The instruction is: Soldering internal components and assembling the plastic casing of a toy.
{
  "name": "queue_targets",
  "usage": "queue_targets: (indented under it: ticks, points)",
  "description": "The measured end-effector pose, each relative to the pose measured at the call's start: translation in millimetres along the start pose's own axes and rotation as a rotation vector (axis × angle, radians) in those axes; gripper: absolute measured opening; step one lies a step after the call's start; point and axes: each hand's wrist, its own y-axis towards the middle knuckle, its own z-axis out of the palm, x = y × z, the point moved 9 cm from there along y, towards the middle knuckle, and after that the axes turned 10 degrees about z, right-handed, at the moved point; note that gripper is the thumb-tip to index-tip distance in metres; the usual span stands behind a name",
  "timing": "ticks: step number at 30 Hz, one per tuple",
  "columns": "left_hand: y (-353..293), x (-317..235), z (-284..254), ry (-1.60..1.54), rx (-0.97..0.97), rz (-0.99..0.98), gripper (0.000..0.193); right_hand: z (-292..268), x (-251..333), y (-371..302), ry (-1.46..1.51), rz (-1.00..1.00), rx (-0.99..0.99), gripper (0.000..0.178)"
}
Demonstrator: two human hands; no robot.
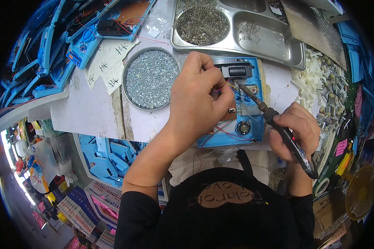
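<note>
My right hand (297, 128) grips a soldering iron (283, 132) by its black handle. The iron's tip points up and left into an open blue plastic housing (257, 132), close to thin coloured wires (234, 86). Over the housing's left side, my left hand (201, 93) is closed in a pinch, with thin wire showing at its fingertips. Inside the housing sit a black rectangular part (237, 72), a round speaker-like part (243, 128) and red wires. A brown circuit board (230, 114) is partly covered by my left hand.
A round tin of small silvery metal pieces (151, 79) stands left of my left hand. Behind the housing lies a steel compartment tray (293, 56) with metal parts. Blue housings (81, 52) pile up at far left; white plastic pieces (313, 74) heap at right.
</note>
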Motion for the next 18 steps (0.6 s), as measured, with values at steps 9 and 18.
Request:
queue_targets:
  ticks: [9, 18]
  points:
    - [0.8, -2.2, 0.1, 0.034, 0.009, 0.004, 0.009, -4.8, -4.6, 0.1, 0.045, 0.008, -0.009, 0.027]
    - [2.8, -4.1, 1.7, 0.078, 0.013, 0.03, 0.011, -3.4, -9.8, 7.9, 0.034, 0.045, 0.033, 0.026]
